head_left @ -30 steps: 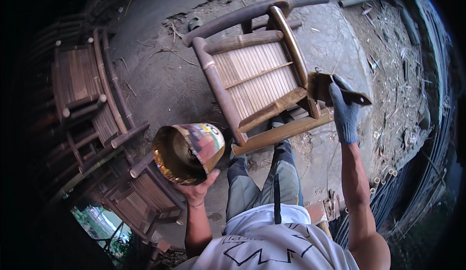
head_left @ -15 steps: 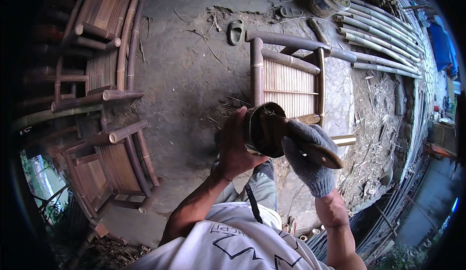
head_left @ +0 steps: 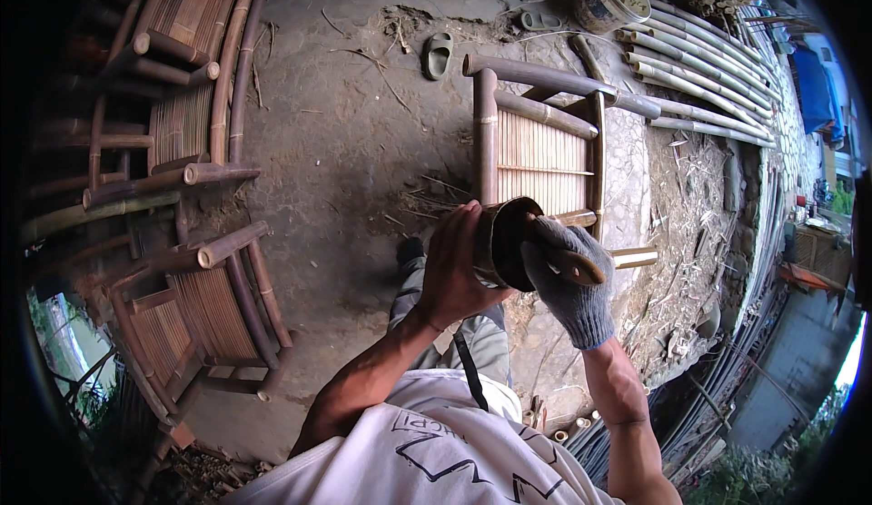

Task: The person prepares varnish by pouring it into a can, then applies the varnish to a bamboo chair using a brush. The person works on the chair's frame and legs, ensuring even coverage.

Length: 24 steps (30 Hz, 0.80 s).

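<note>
Gripping a tin (head_left: pixel 501 243) from its left side, the bare left hand (head_left: pixel 454 269) has fingers curled round the wall. Gloved right hand (head_left: pixel 568 278) is closed on a brush handle (head_left: pixel 570 267) at the tin's open mouth, just right of it. Tin is held above a bamboo chair (head_left: pixel 540 155)

Your left hand (head_left: pixel 454 273) covers the near side of the tin can (head_left: pixel 502 243), and your gloved right hand (head_left: pixel 568 278) hides its mouth at three o'clock. The can blocks the front rail of the bamboo chair (head_left: pixel 536 146). At one o'clock, the bamboo poles (head_left: pixel 699 46) run out of frame.
</note>
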Each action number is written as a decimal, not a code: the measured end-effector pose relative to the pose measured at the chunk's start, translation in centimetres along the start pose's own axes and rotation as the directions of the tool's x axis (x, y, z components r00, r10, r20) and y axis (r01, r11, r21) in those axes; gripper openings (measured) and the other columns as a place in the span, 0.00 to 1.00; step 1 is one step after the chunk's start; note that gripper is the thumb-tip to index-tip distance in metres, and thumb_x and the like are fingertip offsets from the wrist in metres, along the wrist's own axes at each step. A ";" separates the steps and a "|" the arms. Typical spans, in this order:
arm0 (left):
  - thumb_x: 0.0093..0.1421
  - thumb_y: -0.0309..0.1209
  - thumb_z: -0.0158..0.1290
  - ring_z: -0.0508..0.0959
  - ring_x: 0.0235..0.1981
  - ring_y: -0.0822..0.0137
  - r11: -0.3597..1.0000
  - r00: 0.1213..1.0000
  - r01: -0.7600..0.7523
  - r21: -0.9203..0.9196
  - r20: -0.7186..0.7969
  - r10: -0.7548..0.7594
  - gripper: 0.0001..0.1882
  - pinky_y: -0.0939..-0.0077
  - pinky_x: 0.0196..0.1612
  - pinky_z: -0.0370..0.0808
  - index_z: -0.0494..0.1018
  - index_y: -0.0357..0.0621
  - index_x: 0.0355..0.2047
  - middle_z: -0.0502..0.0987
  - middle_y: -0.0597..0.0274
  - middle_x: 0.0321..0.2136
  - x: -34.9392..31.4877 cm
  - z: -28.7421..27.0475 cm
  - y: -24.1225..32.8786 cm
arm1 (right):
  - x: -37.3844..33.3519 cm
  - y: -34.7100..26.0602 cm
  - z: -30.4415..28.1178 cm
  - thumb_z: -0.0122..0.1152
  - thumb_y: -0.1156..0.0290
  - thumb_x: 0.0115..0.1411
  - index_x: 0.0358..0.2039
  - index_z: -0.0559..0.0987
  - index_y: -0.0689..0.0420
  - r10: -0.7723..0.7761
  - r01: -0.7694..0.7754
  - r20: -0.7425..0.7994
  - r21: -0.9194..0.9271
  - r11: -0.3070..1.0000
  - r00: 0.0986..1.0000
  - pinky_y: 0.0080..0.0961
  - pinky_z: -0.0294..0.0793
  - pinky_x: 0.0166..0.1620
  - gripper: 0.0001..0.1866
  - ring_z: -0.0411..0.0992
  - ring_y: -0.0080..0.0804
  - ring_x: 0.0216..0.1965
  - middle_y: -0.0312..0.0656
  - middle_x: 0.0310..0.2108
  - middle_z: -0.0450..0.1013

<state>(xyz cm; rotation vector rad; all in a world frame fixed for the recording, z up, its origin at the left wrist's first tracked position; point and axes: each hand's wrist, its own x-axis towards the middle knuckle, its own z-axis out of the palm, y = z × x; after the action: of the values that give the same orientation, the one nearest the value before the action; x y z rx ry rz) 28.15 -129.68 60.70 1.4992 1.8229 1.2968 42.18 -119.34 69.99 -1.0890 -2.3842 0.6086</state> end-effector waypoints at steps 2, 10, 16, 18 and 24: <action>0.31 0.40 0.75 0.64 0.63 0.42 1.000 1.000 0.004 0.006 0.004 -0.004 0.62 0.53 0.65 0.61 0.54 0.30 0.65 0.63 0.39 0.61 -0.1 -0.2 -0.3 | 0.1 0.0 0.6 0.71 0.68 0.51 0.41 0.83 0.52 0.024 -0.024 0.005 -0.018 1.000 1.000 0.35 0.76 0.31 0.15 0.77 0.43 0.27 0.43 0.28 0.78; 0.30 0.41 0.77 0.66 0.61 0.44 0.998 0.999 0.054 0.021 -0.008 -0.054 0.63 0.53 0.64 0.63 0.55 0.33 0.64 0.65 0.42 0.60 0.0 -0.4 -2.1 | 0.4 0.3 2.6 0.71 0.68 0.52 0.44 0.82 0.54 0.030 -0.030 0.013 -0.008 1.000 0.999 0.30 0.77 0.32 0.17 0.77 0.39 0.27 0.43 0.30 0.79; 0.34 0.43 0.76 0.66 0.61 0.41 0.998 0.995 0.063 -0.003 -0.082 -0.063 0.62 0.54 0.65 0.63 0.54 0.30 0.64 0.65 0.39 0.58 -0.5 1.5 -6.7 | -0.9 5.4 3.9 0.65 0.70 0.61 0.52 0.76 0.66 0.687 -0.554 0.270 0.801 0.229 0.675 0.26 0.82 0.37 0.21 0.79 0.31 0.37 0.43 0.41 0.78; 0.35 0.45 0.76 0.67 0.60 0.42 0.997 0.993 0.072 -0.011 -0.091 -0.073 0.60 0.54 0.64 0.64 0.56 0.31 0.63 0.67 0.40 0.57 -0.6 2.0 -8.3 | -1.1 8.1 4.9 0.58 0.67 0.65 0.56 0.73 0.64 0.646 -0.398 0.406 0.902 -0.169 0.646 0.27 0.82 0.33 0.22 0.78 0.31 0.35 0.41 0.41 0.78; 0.35 0.45 0.76 0.71 0.56 0.47 0.972 0.974 0.210 0.106 -0.104 -0.199 0.56 0.57 0.60 0.68 0.61 0.32 0.60 0.70 0.44 0.54 -2.1 1.2 -11.5 | 4.1 23.4 11.3 0.55 0.62 0.67 0.47 0.76 0.51 0.510 -0.486 0.564 0.824 -0.291 0.650 0.25 0.77 0.37 0.11 0.75 0.28 0.39 0.35 0.41 0.76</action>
<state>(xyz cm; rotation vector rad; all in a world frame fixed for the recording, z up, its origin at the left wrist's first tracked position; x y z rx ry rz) 23.90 -130.83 49.78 1.2852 2.0836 1.1961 47.08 -104.66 48.76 -1.1698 -0.5155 2.1399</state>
